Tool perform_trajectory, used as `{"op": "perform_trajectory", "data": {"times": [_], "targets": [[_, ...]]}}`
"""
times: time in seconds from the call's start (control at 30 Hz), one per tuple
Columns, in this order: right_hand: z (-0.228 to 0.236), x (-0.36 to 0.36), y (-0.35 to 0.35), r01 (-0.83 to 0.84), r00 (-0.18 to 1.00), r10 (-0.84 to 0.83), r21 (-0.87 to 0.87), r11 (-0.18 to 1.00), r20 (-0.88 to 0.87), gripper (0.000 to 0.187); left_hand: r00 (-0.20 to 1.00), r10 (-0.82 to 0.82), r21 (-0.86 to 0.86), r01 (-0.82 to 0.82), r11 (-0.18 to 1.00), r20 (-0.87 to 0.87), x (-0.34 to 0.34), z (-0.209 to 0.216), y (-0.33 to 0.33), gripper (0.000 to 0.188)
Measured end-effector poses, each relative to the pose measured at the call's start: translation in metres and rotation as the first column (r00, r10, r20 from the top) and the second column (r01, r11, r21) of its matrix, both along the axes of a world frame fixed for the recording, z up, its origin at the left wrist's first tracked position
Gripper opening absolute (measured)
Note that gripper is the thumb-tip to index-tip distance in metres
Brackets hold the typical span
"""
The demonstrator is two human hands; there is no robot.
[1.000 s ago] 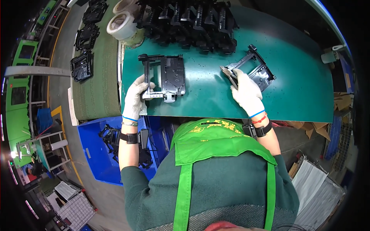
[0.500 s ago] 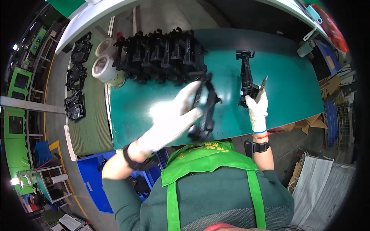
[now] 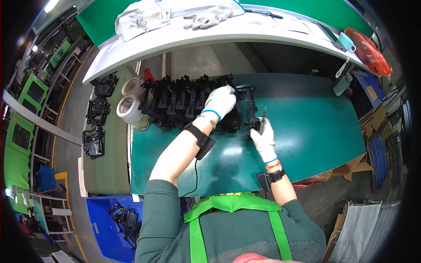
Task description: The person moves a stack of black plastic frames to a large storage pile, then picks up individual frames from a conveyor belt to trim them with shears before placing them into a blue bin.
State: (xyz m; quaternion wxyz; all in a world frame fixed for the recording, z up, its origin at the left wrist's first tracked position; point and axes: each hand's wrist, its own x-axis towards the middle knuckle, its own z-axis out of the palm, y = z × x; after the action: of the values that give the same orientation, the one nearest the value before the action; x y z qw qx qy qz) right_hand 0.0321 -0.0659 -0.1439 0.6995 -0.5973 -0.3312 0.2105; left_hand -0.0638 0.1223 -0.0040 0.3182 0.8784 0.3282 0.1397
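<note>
My left hand (image 3: 220, 101), in a white glove, reaches over the right end of a tightly packed row of black moulded plastic parts (image 3: 177, 98) on the green worktable (image 3: 302, 144). Its fingers are bent onto the endmost part there, and their tips are partly hidden. Just to the right, my right hand (image 3: 264, 139), also gloved, grips the near end of a long black plastic bracket (image 3: 250, 107), which points away from me. A slim tool (image 3: 264, 112) with a narrow tip sticks up from that same hand; I cannot make out its exact kind.
Rolls of tape (image 3: 128, 108) stand left of the row. Further left, a green conveyor (image 3: 107, 171) carries more black parts. A blue bin (image 3: 98, 219) with black parts sits at lower left. Across the back runs a white shelf (image 3: 263, 33) with gloves and a cup (image 3: 346, 42).
My left hand has moved from near my chest, where it held a black part, away to the row's right end. My right hand and its bracket have shifted left toward the row.
</note>
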Motion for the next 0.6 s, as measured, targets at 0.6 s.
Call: {"op": "perform_trajectory", "data": {"times": [0.6], "targets": [[0.007, -0.002, 0.007, -0.005, 0.941, -0.016, 0.062, 0.998, 0.337, 0.055, 0.979, 0.106, 0.519, -0.183, 0.835, 0.173, -0.229, -0.015, -0.129, 0.024]]}}
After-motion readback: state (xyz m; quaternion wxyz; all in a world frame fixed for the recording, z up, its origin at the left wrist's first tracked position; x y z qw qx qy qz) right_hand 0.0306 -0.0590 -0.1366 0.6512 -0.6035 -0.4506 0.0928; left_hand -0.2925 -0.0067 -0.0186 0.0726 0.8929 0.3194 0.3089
